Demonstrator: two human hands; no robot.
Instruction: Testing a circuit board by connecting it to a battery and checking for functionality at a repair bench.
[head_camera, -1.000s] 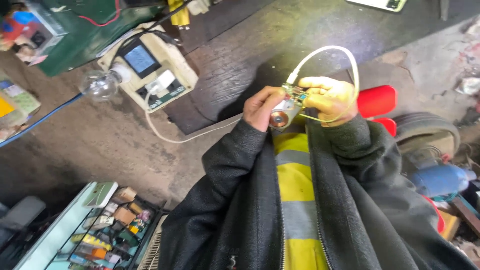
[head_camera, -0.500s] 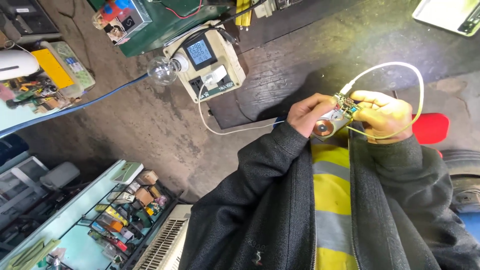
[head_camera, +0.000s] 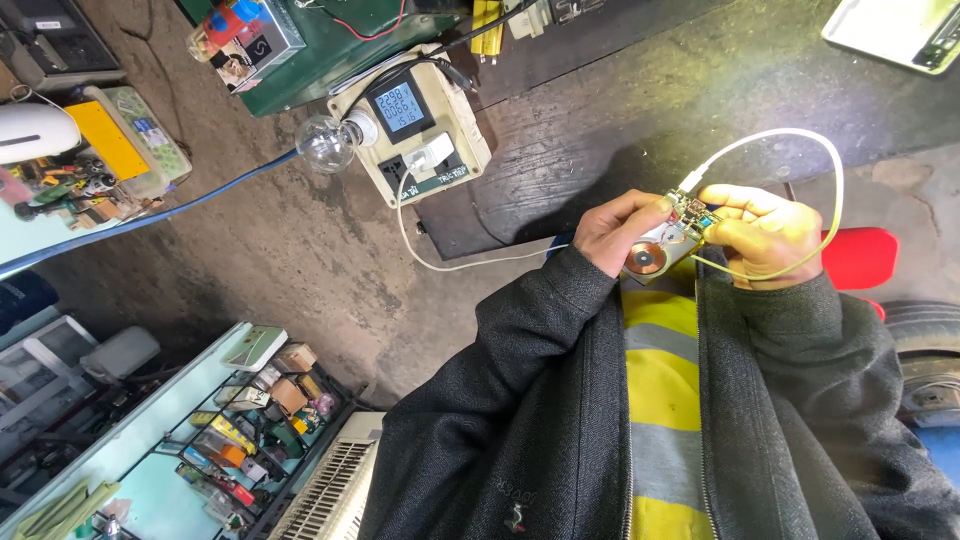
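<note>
A small circuit board (head_camera: 672, 238) with a flat copper coil (head_camera: 647, 259) is held up in front of the chest, above the dark worktop (head_camera: 600, 150). It is pinched between the left hand (head_camera: 615, 232), clenched on the coil end, and the right hand (head_camera: 765, 232), whose fingers are closed on the far end where the white cable (head_camera: 800, 140) is plugged in. The board is judged light, stiff and fragile, with fine wires that are easily torn; it is best taken by its bare edges, not by the coil or the parts. The cable is soft, loops behind the right hand and runs to the beige meter box (head_camera: 415, 125), beside a clear bulb (head_camera: 325, 143).
</note>
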